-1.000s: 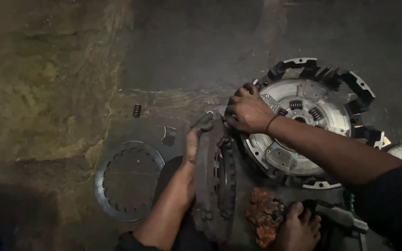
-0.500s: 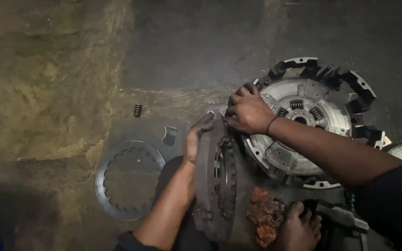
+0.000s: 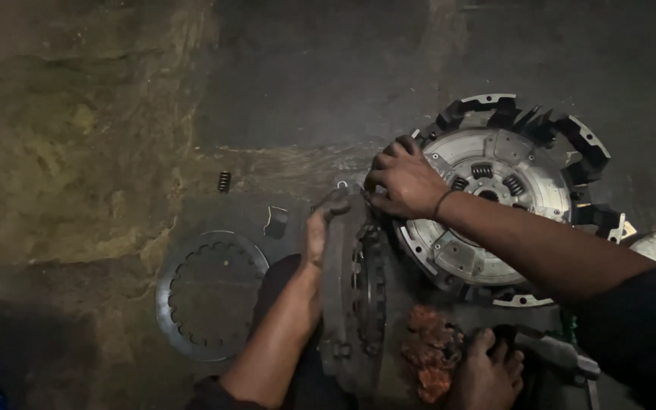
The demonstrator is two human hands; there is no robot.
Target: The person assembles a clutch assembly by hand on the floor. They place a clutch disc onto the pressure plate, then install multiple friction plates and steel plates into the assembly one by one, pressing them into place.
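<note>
A dark, greasy clutch plate (image 3: pixel 351 304) stands on edge on the floor between my arms. My left hand (image 3: pixel 319 228) grips its left rim near the top, thumb over the edge. My right hand (image 3: pixel 404 182) reaches across, fingers curled on the plate's top edge where it meets a large round clutch cover (image 3: pixel 510 175). The cover lies flat, silver in the middle with coil springs and black lugs around its rim. My right forearm crosses its lower part.
A thin toothed steel ring (image 3: pixel 210 292) lies flat at the left. A small coil spring (image 3: pixel 224 181) and a bent metal scrap (image 3: pixel 275 222) lie beyond it. A rusty orange lump (image 3: pixel 430 357), a bare foot (image 3: pixel 491 372) and a grey tool (image 3: pixel 556 351) are at the bottom.
My left hand has slid slightly up the rim of the standing plate. My right hand and the cover stay put.
</note>
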